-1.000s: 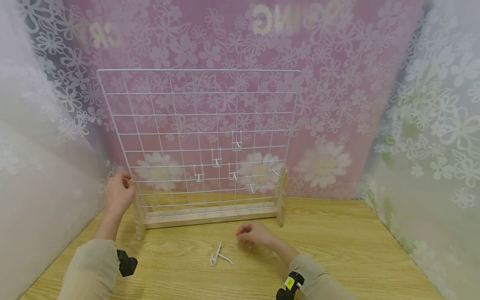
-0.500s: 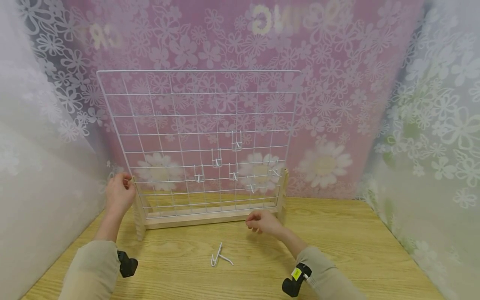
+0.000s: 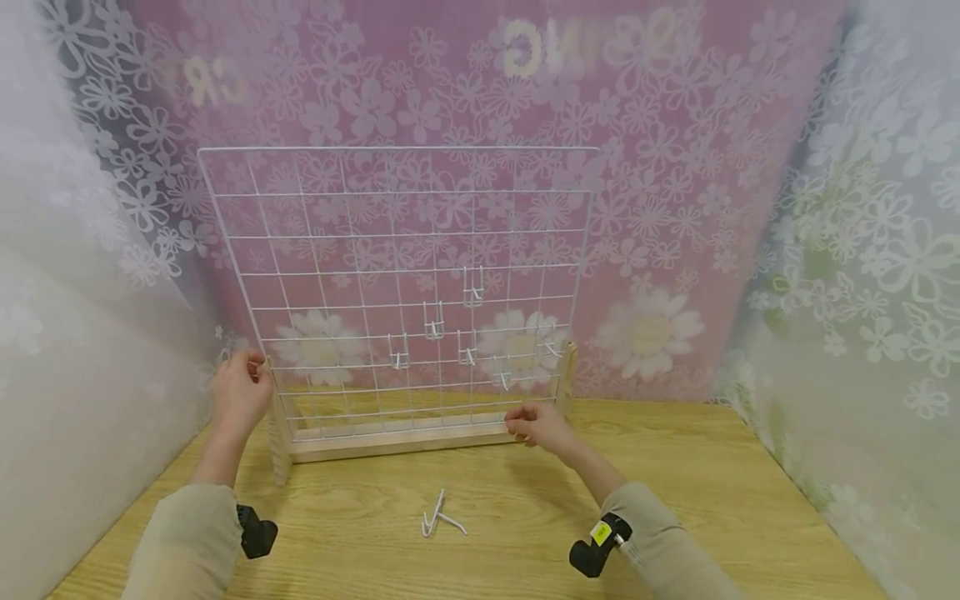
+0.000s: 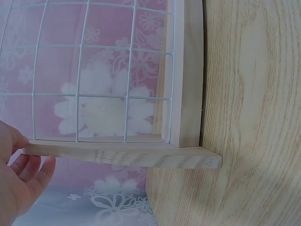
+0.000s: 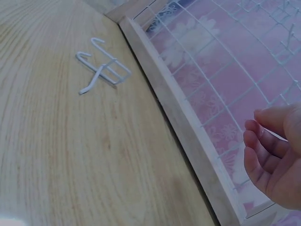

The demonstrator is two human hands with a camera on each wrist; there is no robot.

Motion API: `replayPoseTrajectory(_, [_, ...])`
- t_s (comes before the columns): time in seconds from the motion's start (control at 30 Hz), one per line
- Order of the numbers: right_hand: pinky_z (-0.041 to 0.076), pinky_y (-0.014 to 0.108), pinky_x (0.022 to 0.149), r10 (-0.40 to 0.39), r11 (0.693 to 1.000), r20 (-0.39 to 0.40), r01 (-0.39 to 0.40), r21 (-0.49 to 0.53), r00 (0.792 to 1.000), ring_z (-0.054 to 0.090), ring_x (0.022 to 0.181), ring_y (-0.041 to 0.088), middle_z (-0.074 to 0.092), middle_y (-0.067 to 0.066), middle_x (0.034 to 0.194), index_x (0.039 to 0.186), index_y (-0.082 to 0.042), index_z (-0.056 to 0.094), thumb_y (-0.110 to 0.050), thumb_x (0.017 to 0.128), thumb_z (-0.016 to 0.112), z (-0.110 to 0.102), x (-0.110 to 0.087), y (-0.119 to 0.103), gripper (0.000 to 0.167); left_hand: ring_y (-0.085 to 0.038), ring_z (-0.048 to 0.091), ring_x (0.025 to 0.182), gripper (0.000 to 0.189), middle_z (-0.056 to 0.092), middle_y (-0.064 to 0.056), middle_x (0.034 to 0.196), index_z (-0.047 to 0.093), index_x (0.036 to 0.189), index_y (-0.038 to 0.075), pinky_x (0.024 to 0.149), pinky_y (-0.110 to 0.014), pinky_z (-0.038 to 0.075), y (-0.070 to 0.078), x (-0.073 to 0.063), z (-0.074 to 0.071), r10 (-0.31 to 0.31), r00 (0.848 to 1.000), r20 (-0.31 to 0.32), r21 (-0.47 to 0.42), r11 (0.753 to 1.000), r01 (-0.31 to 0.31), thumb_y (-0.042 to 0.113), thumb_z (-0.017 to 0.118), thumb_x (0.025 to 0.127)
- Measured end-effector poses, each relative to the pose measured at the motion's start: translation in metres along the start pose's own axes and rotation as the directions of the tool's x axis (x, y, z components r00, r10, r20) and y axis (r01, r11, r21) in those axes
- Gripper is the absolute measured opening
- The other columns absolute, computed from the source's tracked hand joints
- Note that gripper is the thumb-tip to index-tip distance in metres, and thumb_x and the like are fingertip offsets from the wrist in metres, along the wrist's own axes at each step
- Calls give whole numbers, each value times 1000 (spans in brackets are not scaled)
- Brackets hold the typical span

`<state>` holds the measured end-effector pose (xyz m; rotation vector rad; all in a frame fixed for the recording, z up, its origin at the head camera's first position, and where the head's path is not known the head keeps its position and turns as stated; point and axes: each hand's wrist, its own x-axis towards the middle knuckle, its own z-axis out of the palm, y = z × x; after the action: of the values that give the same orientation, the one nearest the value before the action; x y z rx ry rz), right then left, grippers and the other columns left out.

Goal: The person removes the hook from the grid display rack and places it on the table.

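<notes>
A white wire grid panel (image 3: 397, 192) stands upright in a wooden stand (image 3: 397, 447). My left hand (image 3: 240, 392) pinches the top of the stand's left post (image 4: 141, 157), thumb on one side and fingers on the other. In front of the grid's lower right part is my right hand (image 3: 543, 429), fingers loosely curled and nothing between them. Several white wire hooks hang on the grid, among them an upper hook (image 3: 473, 296) and a lower hook (image 3: 502, 381) just above my right hand. One loose white hook (image 5: 101, 67) lies on the table before the stand.
The wood-grain table (image 3: 360, 550) carries the stand near its back edge. Flower-patterned pink cloth (image 3: 675, 208) rises behind the grid, and pale walls (image 3: 862, 333) close in both sides.
My right hand has moved up and to the right, from beside the loose hook to the grid's lower right. The left hand stays on the post.
</notes>
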<state>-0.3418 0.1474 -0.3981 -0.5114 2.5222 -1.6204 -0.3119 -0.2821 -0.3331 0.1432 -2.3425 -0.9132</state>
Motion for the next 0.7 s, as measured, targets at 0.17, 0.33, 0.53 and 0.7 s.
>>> replayPoseTrajectory(0.17, [51,44,67,-23,999,-57,24,26,998,58,71,18,63,6,82,104,9,59,-7,91,56,-7,3,-5,21,-40,45,91,26,49,-27,97,48,109,-9,77,-51,37,0,0,0,-1,1000,-1,1,1000,1,4,45,87])
replayPoseTrajectory(0.33, [51,43,68,-10,999,-108,15,45,994,59,73,21,63,9,83,103,8,59,-7,90,56,-12,8,-10,20,-41,45,91,25,49,-27,97,48,108,-9,77,-52,38,1,0,0,-8,1000,-8,1,1000,8,4,45,87])
replayPoseTrajectory(0.53, [51,41,71,12,998,-152,-2,65,988,59,72,16,64,20,91,106,9,60,-8,91,55,-17,10,-25,24,-40,45,91,25,48,-27,98,48,110,-8,76,-51,37,0,0,1,-22,1000,-1,-6,1000,22,4,44,88])
replayPoseTrajectory(0.7, [50,32,65,21,994,-175,-1,112,984,57,72,16,63,11,83,103,6,60,-10,90,58,-19,15,-30,20,-39,45,90,25,48,-26,97,48,109,-8,76,-50,37,0,0,1,-20,1000,-4,-5,1000,20,4,44,87])
